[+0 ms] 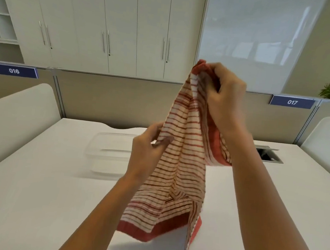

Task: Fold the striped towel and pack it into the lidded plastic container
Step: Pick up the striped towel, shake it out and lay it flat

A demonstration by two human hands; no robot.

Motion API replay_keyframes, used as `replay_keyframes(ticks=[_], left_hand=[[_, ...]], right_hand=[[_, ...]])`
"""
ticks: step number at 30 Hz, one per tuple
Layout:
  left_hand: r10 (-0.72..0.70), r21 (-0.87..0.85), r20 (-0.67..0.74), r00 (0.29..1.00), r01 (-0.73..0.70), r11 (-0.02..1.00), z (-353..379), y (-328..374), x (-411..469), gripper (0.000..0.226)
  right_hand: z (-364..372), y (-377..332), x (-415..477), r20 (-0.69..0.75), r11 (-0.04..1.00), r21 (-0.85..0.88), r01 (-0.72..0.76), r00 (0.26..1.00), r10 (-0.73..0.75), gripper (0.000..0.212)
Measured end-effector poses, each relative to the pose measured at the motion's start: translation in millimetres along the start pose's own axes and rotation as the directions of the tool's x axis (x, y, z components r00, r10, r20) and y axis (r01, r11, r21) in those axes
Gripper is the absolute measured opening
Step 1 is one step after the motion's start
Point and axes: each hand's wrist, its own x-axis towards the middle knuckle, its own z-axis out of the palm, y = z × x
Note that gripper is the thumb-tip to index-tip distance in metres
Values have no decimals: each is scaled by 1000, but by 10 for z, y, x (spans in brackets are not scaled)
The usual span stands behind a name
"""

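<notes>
The red-and-white striped towel (178, 166) hangs in the air above the white table (31, 202), bunched at the top and draping down almost to the table's near edge. My right hand (226, 98) grips its top corner, held high. My left hand (149, 153) pinches the towel's left edge lower down. The clear plastic container (108, 155) with its lid on sits on the table behind and to the left of my left hand, partly hidden by it.
Low white partitions (14, 114) flank the table on both sides. A cable port (269, 155) is set into the tabletop at the right rear. Cabinets (109, 28) and a glass wall stand beyond the desk divider.
</notes>
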Motion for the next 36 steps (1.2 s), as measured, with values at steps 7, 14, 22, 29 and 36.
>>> replay_keyframes(ticks=[7, 14, 22, 29, 36], left_hand=[[303, 429, -48, 952, -254, 867, 36, -265, -475, 28], [92, 232, 147, 985, -124, 965, 426, -90, -679, 25], [-79, 301, 55, 995, 59, 952, 589, -297, -520, 30], [-232, 393, 64, 971, 189, 900, -188, -815, -215, 13], [-199, 442, -42, 979, 197, 875, -1066, -850, 112, 11]], right_hand=[[-220, 41, 303, -134, 970, -242, -30, 991, -3, 24], [-149, -94, 374, -154, 953, -302, -38, 988, -9, 24], [-210, -142, 367, -148, 954, -295, -45, 989, 1, 23], [-607, 144, 377, -217, 940, -286, -184, 968, 123, 24], [-889, 668, 163, -175, 885, -274, -377, 924, 339, 31]])
